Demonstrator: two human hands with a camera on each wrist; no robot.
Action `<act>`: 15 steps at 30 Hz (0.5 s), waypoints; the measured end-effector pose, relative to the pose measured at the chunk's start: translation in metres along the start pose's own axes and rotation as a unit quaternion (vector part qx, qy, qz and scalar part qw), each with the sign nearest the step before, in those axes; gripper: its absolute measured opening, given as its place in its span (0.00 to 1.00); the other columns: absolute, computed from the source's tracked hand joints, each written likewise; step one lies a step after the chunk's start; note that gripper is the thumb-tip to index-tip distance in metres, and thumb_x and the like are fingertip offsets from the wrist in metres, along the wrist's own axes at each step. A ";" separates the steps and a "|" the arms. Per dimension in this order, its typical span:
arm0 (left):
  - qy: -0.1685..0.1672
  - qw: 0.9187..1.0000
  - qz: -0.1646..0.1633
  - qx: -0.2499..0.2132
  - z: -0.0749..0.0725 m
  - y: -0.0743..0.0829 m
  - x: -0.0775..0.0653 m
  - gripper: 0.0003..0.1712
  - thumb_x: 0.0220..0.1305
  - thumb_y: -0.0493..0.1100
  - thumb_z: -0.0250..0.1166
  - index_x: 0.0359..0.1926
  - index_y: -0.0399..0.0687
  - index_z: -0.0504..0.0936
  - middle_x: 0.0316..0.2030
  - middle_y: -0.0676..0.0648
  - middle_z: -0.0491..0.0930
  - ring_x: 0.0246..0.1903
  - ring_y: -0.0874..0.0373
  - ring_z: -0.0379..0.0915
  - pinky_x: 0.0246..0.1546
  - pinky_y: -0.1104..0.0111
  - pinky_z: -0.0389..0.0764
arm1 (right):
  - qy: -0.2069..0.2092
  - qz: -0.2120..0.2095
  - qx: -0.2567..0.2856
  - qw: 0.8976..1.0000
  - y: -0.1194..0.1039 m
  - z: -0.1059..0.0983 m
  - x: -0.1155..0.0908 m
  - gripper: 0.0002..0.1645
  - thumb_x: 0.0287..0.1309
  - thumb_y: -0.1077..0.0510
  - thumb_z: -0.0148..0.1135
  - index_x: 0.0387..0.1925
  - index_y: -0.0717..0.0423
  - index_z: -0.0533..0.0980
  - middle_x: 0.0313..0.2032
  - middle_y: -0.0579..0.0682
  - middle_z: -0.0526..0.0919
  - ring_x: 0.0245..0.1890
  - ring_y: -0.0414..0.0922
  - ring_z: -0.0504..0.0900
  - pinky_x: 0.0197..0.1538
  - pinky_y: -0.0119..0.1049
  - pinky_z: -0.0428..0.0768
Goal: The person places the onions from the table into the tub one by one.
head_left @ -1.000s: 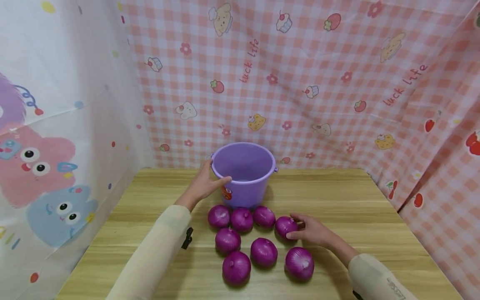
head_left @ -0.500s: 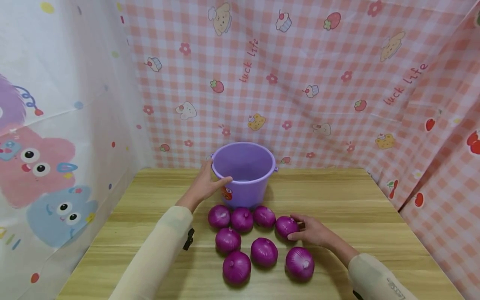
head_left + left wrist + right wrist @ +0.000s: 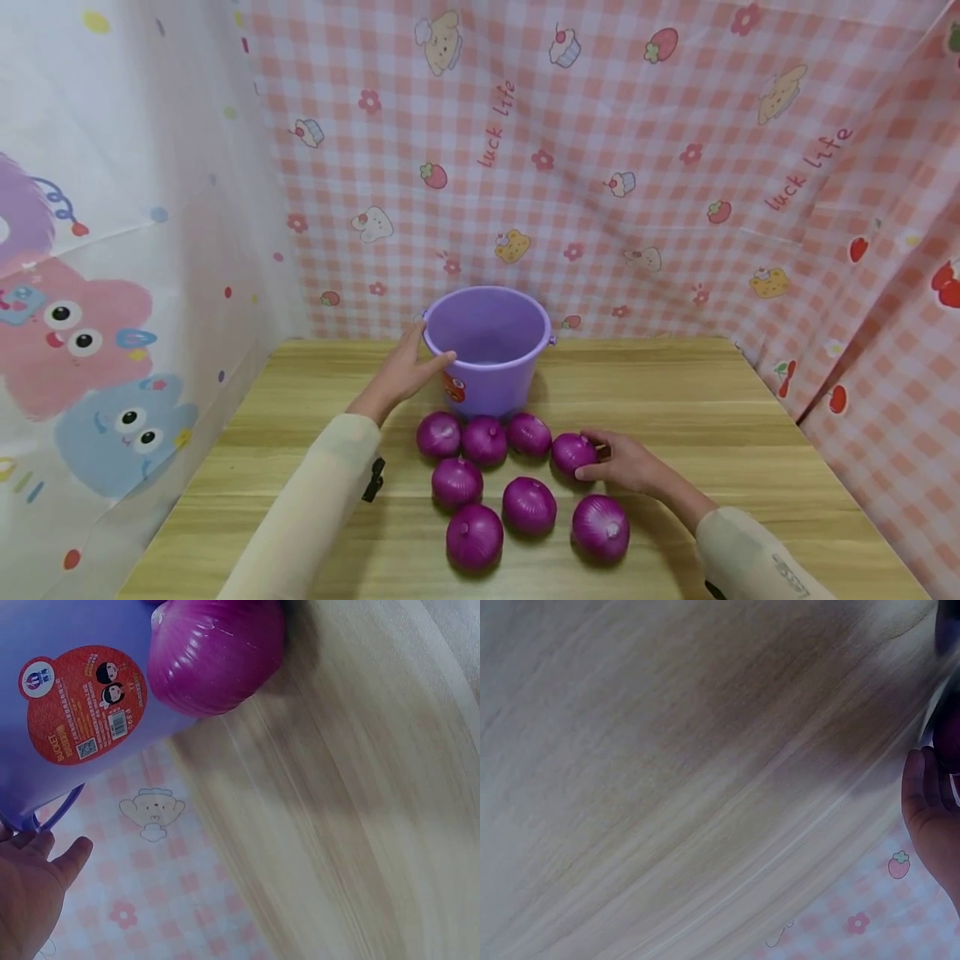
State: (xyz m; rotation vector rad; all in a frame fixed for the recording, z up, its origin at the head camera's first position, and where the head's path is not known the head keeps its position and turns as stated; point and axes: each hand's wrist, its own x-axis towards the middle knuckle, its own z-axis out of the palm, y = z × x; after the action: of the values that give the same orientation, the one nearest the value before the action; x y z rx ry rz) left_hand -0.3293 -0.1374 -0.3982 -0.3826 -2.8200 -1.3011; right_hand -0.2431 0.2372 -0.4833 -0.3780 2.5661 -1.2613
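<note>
In the head view, my left hand (image 3: pixel 401 372) is at the left side of a purple bucket (image 3: pixel 497 387), which stands upright. The left wrist view shows its fingers touching the bucket by the handle joint, with the thumb sticking out apart from the wall. My right hand (image 3: pixel 628 461) holds a red onion (image 3: pixel 572 452) from its right side, thumb in front and fingers behind; this onion rests on the table. Several more red onions lie in front of the bucket, among them a near left onion (image 3: pixel 475 537), a middle onion (image 3: pixel 529 506) and a near right onion (image 3: pixel 600 528).
The wooden table (image 3: pixel 720 417) reaches back to a pink checked cloth (image 3: pixel 600 125) hanging behind it. A white cartoon cloth (image 3: pixel 210 208) hangs on the left. On the bucket is a red label (image 3: pixel 88 705).
My left thumb has shifted slightly left, away from the bucket's front. The right hand keeps its hold on the red onion, and the onions and bucket stay in place.
</note>
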 end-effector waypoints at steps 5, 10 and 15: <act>0.009 1.000 -0.002 -0.009 0.002 0.000 -0.001 0.58 0.62 0.70 0.62 0.79 0.49 0.45 0.78 0.41 0.42 0.75 0.41 0.39 0.70 0.40 0.46 | 0.016 0.008 0.000 1.000 0.000 -0.003 0.001 0.45 0.55 0.50 0.74 0.66 0.70 0.67 0.54 0.62 0.78 0.55 0.59 0.77 0.57 0.51 0.78; 0.016 1.000 -0.007 -0.020 0.002 0.000 -0.001 0.57 0.62 0.67 0.64 0.79 0.47 0.46 0.77 0.40 0.44 0.75 0.40 0.41 0.71 0.42 0.48 | 0.033 -0.003 0.014 0.999 -0.007 -0.007 0.003 0.44 0.56 0.51 0.73 0.66 0.71 0.67 0.54 0.64 0.78 0.54 0.60 0.78 0.56 0.50 0.79; 0.019 0.999 -0.008 -0.033 0.003 -0.002 -0.001 0.59 0.59 0.70 0.65 0.79 0.48 0.47 0.76 0.41 0.50 0.74 0.43 0.45 0.71 0.43 0.50 | 0.051 -0.011 0.038 0.998 -0.015 -0.012 0.005 0.43 0.57 0.51 0.71 0.67 0.70 0.66 0.54 0.64 0.78 0.56 0.60 0.77 0.55 0.48 0.79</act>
State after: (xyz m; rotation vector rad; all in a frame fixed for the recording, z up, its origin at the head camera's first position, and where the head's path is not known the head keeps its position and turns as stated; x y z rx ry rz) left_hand -0.3287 -0.1361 -0.4019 -0.3319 -2.7608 -1.3907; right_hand -0.2500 0.2360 -0.4646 -0.3339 2.5952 -1.4159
